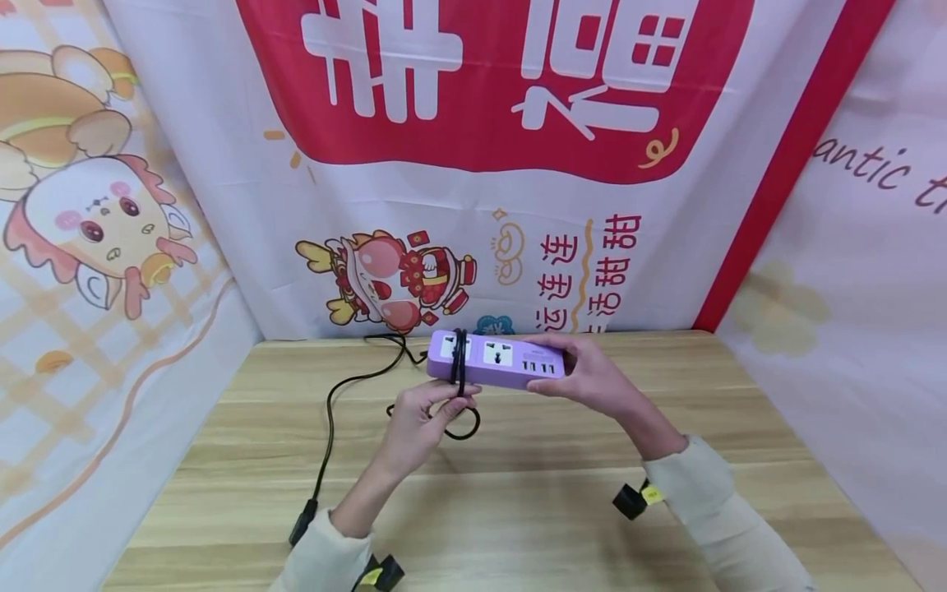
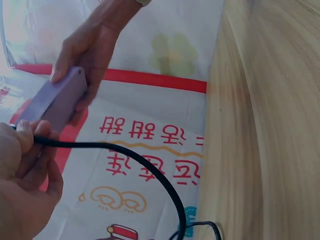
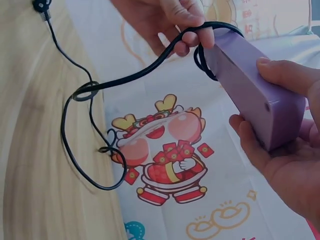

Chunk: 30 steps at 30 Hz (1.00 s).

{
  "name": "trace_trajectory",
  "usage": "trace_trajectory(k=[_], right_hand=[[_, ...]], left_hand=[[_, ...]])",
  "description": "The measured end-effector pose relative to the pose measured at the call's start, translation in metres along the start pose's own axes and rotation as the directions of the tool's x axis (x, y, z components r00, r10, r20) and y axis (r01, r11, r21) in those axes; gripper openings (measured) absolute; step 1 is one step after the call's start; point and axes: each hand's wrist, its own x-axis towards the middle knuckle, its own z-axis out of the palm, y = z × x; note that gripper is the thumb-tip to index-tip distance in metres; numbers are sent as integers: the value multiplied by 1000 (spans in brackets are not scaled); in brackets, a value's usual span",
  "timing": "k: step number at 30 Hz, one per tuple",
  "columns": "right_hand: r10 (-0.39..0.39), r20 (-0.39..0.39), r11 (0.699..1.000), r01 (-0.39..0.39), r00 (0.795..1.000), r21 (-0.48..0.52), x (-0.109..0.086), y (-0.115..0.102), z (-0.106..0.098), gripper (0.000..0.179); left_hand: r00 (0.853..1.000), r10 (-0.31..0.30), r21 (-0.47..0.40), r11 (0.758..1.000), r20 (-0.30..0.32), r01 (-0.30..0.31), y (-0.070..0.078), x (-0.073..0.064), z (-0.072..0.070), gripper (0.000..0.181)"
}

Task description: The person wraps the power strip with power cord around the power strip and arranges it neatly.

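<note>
A purple power strip (image 1: 510,375) with white sockets and several USB ports is held up above the table. My right hand (image 1: 592,376) grips its right end, thumb on one side and fingers on the other, as the right wrist view also shows. Near the strip's left end, my left hand (image 1: 418,423) pinches the black cord (image 2: 107,145) between thumb and fingers. Turns of that cord wrap around the strip's left part. From the left hand the rest of the cord (image 3: 125,80) loops down to the table, ending in a plug (image 3: 42,5).
The wooden table (image 1: 533,493) has a printed cloth (image 1: 481,197) hanging behind its back edge, with more cloth on both sides. The cord's loose length runs along the table's left part, its plug (image 1: 303,523) near my left sleeve (image 1: 329,551).
</note>
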Motion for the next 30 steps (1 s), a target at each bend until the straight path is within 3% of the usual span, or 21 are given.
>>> trace_trajectory(k=[6,12,15,18,20,22,24,26,30], right_hand=[[20,-39,999,-18,999,49,-4,0,-1,55],[10,-31,990,-5,999,139,-8,-4,1,53],[-10,-34,990,14,999,141,-10,-8,1,53],[-56,-24,991,59,998,118,-12,-11,-1,53],[-93,-10,991,93,996,100,-14,-12,-2,52],[-117,5,988,116,993,98,-17,-12,-3,51],[-125,15,987,123,992,100,-21,-12,-3,50],[-125,26,988,122,992,96,-24,-12,-4,51],[-139,51,988,135,989,72,-30,-12,-4,52]], left_hand=[[991,-37,-78,996,131,48,-11,-2,-1,20],[966,0,-126,991,257,34,-20,0,-2,18],[955,-43,-92,993,292,73,-26,1,-4,18],[952,-99,-1,995,289,103,-29,5,-11,39],[961,-64,62,997,270,49,-30,9,-18,50],[964,31,133,989,265,-69,-31,16,-26,50],[949,141,177,965,284,-196,-33,25,-33,45],[916,203,183,943,347,-278,-33,34,-40,41],[851,86,218,949,518,-229,-18,45,-47,39]])
